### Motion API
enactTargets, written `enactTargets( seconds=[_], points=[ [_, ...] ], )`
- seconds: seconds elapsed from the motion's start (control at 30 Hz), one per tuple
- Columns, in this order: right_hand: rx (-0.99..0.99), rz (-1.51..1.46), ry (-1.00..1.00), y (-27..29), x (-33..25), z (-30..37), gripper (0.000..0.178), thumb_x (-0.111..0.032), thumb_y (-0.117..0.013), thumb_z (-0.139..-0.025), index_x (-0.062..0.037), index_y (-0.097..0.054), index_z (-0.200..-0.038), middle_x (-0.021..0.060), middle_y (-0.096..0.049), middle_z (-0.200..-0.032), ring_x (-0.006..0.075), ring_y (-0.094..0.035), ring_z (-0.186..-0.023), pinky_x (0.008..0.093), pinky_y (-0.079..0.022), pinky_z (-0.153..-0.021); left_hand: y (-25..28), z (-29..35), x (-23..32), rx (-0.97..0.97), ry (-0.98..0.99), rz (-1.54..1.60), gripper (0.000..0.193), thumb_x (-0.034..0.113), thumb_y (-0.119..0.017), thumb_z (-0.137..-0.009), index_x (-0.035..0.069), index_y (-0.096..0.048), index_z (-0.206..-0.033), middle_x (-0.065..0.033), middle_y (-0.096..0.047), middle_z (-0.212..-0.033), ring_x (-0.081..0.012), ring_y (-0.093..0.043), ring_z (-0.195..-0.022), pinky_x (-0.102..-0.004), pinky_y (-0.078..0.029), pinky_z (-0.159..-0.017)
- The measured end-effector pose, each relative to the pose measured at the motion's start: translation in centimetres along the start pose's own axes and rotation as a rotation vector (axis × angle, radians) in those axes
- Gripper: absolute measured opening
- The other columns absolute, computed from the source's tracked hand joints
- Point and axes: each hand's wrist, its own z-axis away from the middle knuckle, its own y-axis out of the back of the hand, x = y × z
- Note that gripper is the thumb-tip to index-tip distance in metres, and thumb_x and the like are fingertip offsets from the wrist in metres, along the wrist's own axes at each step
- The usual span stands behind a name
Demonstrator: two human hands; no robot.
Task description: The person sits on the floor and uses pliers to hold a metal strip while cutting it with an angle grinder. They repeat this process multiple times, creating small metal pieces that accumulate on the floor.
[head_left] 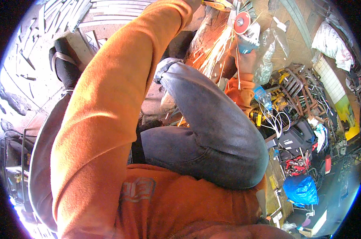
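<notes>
At the top edge, my left hand shows only in part, cut off by the frame; it is closed on a tool with orange handles that looks like pliers. The metal end of the pliers points toward the red disc of an angle grinder. My right hand is wrapped round the grinder's blue body, beyond my bent knee. From the disc a stream of sparks sprays down and to the left. A pale metal piece beside the disc is partly hidden by glare and sparks.
Long metal strips lie at the upper left. Clear plastic bags are right of the grinder. A heap of clamps and tools, a white cable, a black case and a blue bag fill the right side.
</notes>
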Motion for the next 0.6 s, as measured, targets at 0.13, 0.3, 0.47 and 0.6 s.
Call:
enactTargets(
  seconds=[0.13,0.3,0.47,0.6],
  points=[
    [0.014,0.180,-0.052,0.2,0.4,0.7,0.039,-0.012,-0.089,-0.067,0.0008,-0.072,-0.100,0.0061,-0.074,-0.093,0.0164,-0.068,-0.081,0.0342,-0.055,-0.071,0.0,-0.1,0.0,0.007,-0.005,-0.012,0.034,0.023,-0.042,-0.104,0.010,-0.056,-0.133,-0.0159,-0.060,-0.132,-0.0323,-0.056,-0.125,-0.0528,-0.039,-0.098],
    [0.018,0.175,-0.073,-0.1,-0.5,0.6,0.039,-0.011,-0.087,-0.064,-0.0009,-0.073,-0.100,0.0048,-0.074,-0.094,0.0159,-0.068,-0.081,0.0344,-0.055,-0.073,0.2,-0.1,0.0,-0.001,-0.004,-0.002,0.036,0.023,-0.042,-0.104,0.009,-0.055,-0.135,-0.0160,-0.060,-0.133,-0.0323,-0.056,-0.125,-0.0524,-0.039,-0.098],
    [-0.026,0.179,0.057,-0.4,-1.4,-1.0,0.034,-0.005,-0.083,-0.064,-0.0034,-0.073,-0.098,0.0022,-0.074,-0.091,0.0154,-0.067,-0.079,0.0332,-0.054,-0.073,0.3,0.0,0.0,-0.037,-0.003,-0.004,0.035,0.023,-0.043,-0.104,0.010,-0.056,-0.134,-0.0163,-0.060,-0.134,-0.0327,-0.055,-0.126,-0.0515,-0.040,-0.097],
    [-0.041,0.152,0.039,-0.2,-1.7,-1.3,0.037,-0.004,-0.084,-0.065,-0.0008,-0.072,-0.099,0.0033,-0.073,-0.090,0.0165,-0.067,-0.081,0.0344,-0.054,-0.075,0.6,0.3,0.1,0.032,-0.003,-0.055,0.033,0.023,-0.044,-0.104,0.009,-0.056,-0.131,-0.0150,-0.060,-0.131,-0.0326,-0.056,-0.125,-0.0514,-0.040,-0.096]
  ],
)
